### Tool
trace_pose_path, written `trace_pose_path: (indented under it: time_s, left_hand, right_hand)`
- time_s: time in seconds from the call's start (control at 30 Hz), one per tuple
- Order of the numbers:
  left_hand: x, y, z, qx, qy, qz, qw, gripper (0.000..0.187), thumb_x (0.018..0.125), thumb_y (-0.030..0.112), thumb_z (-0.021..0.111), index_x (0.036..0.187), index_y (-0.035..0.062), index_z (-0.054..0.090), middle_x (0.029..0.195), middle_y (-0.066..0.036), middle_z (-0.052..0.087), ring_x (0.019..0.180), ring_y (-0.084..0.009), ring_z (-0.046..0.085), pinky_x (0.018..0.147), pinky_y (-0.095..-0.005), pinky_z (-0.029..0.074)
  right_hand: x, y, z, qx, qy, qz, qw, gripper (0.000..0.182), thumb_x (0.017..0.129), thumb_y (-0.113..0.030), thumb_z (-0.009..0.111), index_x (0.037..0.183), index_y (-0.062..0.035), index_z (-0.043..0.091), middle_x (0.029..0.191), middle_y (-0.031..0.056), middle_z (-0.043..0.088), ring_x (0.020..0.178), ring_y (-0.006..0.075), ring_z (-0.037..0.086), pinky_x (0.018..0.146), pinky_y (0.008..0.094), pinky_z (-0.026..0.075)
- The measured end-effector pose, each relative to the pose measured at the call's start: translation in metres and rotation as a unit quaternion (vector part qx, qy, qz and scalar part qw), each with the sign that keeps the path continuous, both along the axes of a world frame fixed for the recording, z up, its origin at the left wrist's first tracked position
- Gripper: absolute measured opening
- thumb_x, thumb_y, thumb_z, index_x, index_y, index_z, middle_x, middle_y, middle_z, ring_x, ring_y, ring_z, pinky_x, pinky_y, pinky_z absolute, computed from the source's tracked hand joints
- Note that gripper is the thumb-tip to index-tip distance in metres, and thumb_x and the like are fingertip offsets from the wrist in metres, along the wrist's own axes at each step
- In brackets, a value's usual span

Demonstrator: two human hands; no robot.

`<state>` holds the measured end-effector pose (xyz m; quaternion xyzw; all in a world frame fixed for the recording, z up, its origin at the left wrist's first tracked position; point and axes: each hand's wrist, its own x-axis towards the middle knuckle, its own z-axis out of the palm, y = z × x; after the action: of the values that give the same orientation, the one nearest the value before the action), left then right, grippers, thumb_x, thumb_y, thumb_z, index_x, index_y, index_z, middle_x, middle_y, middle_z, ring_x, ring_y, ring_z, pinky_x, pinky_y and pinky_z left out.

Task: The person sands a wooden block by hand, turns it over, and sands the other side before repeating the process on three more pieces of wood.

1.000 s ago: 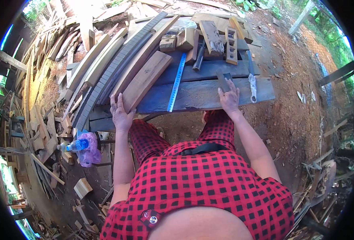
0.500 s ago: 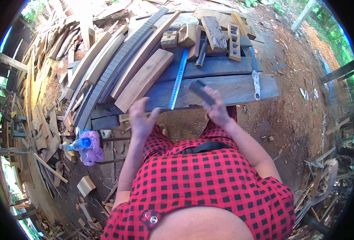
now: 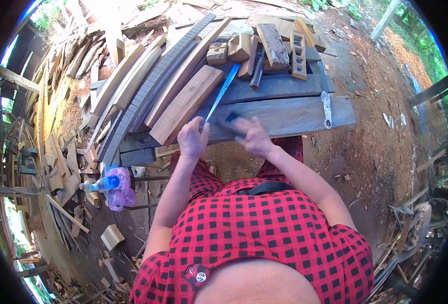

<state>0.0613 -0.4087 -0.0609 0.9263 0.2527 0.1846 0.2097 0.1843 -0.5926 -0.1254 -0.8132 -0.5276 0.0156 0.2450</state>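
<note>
1. Outdoor wood yard: bare dirt strewn with sawdust and chips, offcuts heaped at 9 o'clock, green growth at the upper corners. Rough plank bench (image 3: 295,114) across the upper middle of the view.
2. Left hand (image 3: 192,138) at the near edge of the bench, fingers curled around the near end of a blue tape measure (image 3: 222,91); strip lifted at that end and running off toward 1 o'clock over the planks.
3. Right hand (image 3: 253,137) just beside the left, toward 3 o'clock, closed on a small dark block (image 3: 231,120); blurred, so the exact grip hard to read. Block held over the near edge of the bench, just right of the strip.
4. Light brown board (image 3: 186,105) lying at 11 o'clock from the left hand, tilted, its near end close to the knuckles.
5. Long curved boards (image 3: 148,86) stacked beyond it, one notched along its edge, sweeping from 8 o'clock up to 12.
6. Hammer (image 3: 258,71) and several wooden blocks (image 3: 239,46) at the far side of the bench, around 12 o'clock.
7. Pale-handled tool (image 3: 326,104) lying on the bench at 2 o'clock from the right hand, well apart.
8. Water bottle (image 3: 101,183) with a purple bag (image 3: 120,190) on the ground at 8 o'clock.
9. Red checked shirt (image 3: 264,233) filling the bottom of the view.
</note>
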Motion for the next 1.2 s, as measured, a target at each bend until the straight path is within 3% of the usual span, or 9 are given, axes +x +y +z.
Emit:
trace_pose_path:
  time_s: [0.13, 0.33, 0.37, 0.47, 0.57, 0.73, 0.87, 0.93, 1.2]
  left_hand:
    - [0.001, 0.009, 0.004, -0.017, -0.030, -0.013, 0.999, 0.026, 0.076, 0.024, 0.068, 0.092, 0.0050, 0.061, 0.068, -0.012, 0.061, 0.067, -0.0297, 0.063, 0.063, -0.0405, 0.049]
    - [-0.005, -0.015, -0.011, -0.017, 0.016, -0.057, 0.998, 0.037, 0.073, 0.026, 0.072, 0.101, 0.0072, 0.058, 0.086, -0.013, 0.060, 0.081, -0.0314, 0.061, 0.070, -0.0419, 0.048]
    - [-0.006, -0.017, -0.010, -0.017, 0.036, -0.048, 0.998, 0.048, 0.072, 0.031, 0.075, 0.111, 0.0080, 0.057, 0.089, -0.008, 0.059, 0.081, -0.0233, 0.060, 0.072, -0.0350, 0.047]
    - [-0.015, -0.025, 0.010, -0.025, -0.029, -0.019, 0.999, 0.048, 0.073, 0.028, 0.073, 0.112, 0.0062, 0.056, 0.096, -0.012, 0.059, 0.093, -0.0304, 0.058, 0.079, -0.0398, 0.047]
    - [-0.035, -0.006, 0.014, -0.007, -0.120, 0.031, 0.992, 0.055, 0.071, 0.026, 0.076, 0.117, 0.0052, 0.054, 0.105, -0.014, 0.056, 0.102, -0.0312, 0.053, 0.089, -0.0405, 0.043]
    - [-0.066, 0.035, 0.032, 0.126, -0.129, 0.122, 0.976, 0.065, 0.067, 0.024, 0.078, 0.123, 0.0058, 0.050, 0.117, -0.016, 0.050, 0.112, -0.0332, 0.046, 0.097, -0.0432, 0.036]
    - [-0.080, 0.071, 0.013, 0.090, -0.029, 0.150, 0.984, 0.077, 0.063, 0.025, 0.080, 0.128, 0.0059, 0.043, 0.120, -0.016, 0.049, 0.114, -0.0341, 0.046, 0.098, -0.0428, 0.037]
    - [-0.082, 0.081, 0.003, -0.007, 0.000, 0.155, 0.988, 0.081, 0.061, 0.025, 0.080, 0.129, 0.0052, 0.041, 0.121, -0.016, 0.049, 0.115, -0.0348, 0.046, 0.099, -0.0428, 0.038]
    - [-0.084, 0.084, -0.018, -0.031, -0.083, 0.116, 0.989, 0.083, 0.056, 0.022, 0.082, 0.127, 0.0047, 0.041, 0.118, -0.016, 0.049, 0.113, -0.0319, 0.048, 0.097, -0.0387, 0.039]
  right_hand:
    - [-0.024, -0.007, 0.015, -0.036, 0.032, 0.248, 0.968, 0.048, 0.086, -0.027, 0.056, 0.131, -0.0140, 0.049, 0.134, 0.0071, 0.049, 0.130, 0.0213, 0.039, 0.107, 0.0512, 0.023]
    - [0.043, -0.076, 0.025, 0.255, 0.041, -0.180, 0.949, 0.036, 0.083, -0.021, 0.061, 0.114, -0.0013, 0.061, 0.121, 0.0133, 0.058, 0.119, 0.0304, 0.048, 0.103, 0.0414, 0.031]
    - [0.060, -0.092, 0.021, 0.211, 0.022, -0.239, 0.948, 0.033, 0.084, -0.021, 0.060, 0.111, -0.0005, 0.062, 0.122, 0.0131, 0.057, 0.120, 0.0303, 0.047, 0.103, 0.0423, 0.030]
    - [0.084, -0.124, 0.001, 0.110, -0.042, -0.361, 0.925, 0.027, 0.087, -0.021, 0.057, 0.102, 0.0004, 0.066, 0.126, 0.0118, 0.055, 0.123, 0.0292, 0.045, 0.105, 0.0458, 0.028]
    - [0.059, -0.119, -0.013, 0.075, -0.081, -0.311, 0.944, 0.030, 0.086, -0.020, 0.059, 0.110, -0.0015, 0.063, 0.129, 0.0110, 0.053, 0.126, 0.0280, 0.043, 0.107, 0.0497, 0.024]
    - [-0.006, -0.074, 0.008, 0.062, 0.097, 0.054, 0.992, 0.048, 0.081, -0.017, 0.064, 0.127, -0.0101, 0.053, 0.128, 0.0101, 0.054, 0.124, 0.0267, 0.046, 0.108, 0.0507, 0.023]
    - [0.003, -0.053, 0.028, 0.147, 0.130, 0.025, 0.980, 0.046, 0.082, -0.017, 0.063, 0.127, -0.0085, 0.053, 0.129, 0.0096, 0.054, 0.124, 0.0263, 0.046, 0.107, 0.0513, 0.023]
    - [0.026, -0.057, 0.022, 0.163, 0.041, -0.131, 0.977, 0.045, 0.083, -0.020, 0.062, 0.126, -0.0072, 0.053, 0.129, 0.0081, 0.053, 0.125, 0.0248, 0.045, 0.107, 0.0512, 0.023]
    - [0.045, -0.074, -0.002, 0.091, -0.060, -0.164, 0.980, 0.049, 0.081, -0.031, 0.065, 0.123, -0.0082, 0.054, 0.127, 0.0066, 0.053, 0.125, 0.0225, 0.042, 0.104, 0.0475, 0.025]
